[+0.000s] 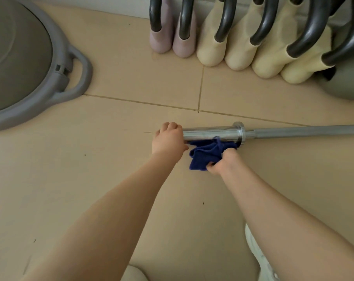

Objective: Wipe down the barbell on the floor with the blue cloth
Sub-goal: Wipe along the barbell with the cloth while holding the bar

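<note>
A chrome barbell (210,133) lies on the beige tiled floor, its thick sleeve at the centre and its thin shaft (303,131) running off the right edge. My left hand (169,139) grips the sleeve's left end, fingers curled over it. My right hand (225,161) clutches a crumpled dark blue cloth (205,155) that lies against the near underside of the sleeve, just left of the collar (241,132).
A row of kettlebells (241,49) in pink and cream with dark handles stands along the far wall. A grey balance trainer dome (36,63) fills the upper left. A grey ball (346,86) sits at the right. My white shoes (259,258) show at the bottom.
</note>
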`<control>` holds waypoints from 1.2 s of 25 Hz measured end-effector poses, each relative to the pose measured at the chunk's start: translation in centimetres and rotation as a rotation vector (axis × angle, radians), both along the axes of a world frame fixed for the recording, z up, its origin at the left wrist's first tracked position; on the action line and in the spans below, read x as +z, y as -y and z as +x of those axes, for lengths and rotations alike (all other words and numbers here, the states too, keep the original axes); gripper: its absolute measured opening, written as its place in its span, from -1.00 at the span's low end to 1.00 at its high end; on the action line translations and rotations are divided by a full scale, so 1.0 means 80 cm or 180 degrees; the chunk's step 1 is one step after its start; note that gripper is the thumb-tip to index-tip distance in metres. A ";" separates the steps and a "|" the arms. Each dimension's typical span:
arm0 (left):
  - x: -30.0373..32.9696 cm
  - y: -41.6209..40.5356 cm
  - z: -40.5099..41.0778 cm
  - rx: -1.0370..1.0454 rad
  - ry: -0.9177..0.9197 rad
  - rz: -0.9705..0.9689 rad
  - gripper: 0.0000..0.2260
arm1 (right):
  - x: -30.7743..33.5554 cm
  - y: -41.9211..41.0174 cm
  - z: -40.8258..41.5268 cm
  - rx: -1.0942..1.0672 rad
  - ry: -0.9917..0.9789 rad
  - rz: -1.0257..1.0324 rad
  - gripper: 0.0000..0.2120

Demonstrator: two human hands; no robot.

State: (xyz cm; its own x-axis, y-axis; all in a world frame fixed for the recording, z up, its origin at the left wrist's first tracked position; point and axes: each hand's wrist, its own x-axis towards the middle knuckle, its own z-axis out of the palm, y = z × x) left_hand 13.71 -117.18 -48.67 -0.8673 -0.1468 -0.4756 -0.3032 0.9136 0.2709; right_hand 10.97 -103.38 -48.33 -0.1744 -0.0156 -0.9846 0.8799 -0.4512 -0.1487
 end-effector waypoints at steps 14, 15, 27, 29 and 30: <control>0.004 -0.001 -0.007 -0.0134 0.0052 -0.0582 -0.69 | -0.013 -0.064 -0.010 0.0799 -0.0349 0.0654 -0.84; 0.004 -0.002 -0.006 -0.0106 0.0079 -0.0585 -0.69 | -0.014 -0.069 -0.007 0.0887 -0.0346 0.0844 -0.84; 0.022 -0.044 -0.007 0.0015 -0.0046 -0.0520 -0.44 | 0.051 -0.197 -0.055 0.2407 -0.1051 0.1895 -0.56; 0.033 -0.071 -0.021 -0.0146 -0.0184 -0.0111 -0.48 | 0.061 -0.208 -0.073 0.2409 -0.1503 0.2024 -0.58; 0.040 -0.087 -0.028 -0.0283 -0.0184 0.0047 -0.50 | 0.063 -0.212 -0.079 0.2758 -0.1913 0.2483 -0.60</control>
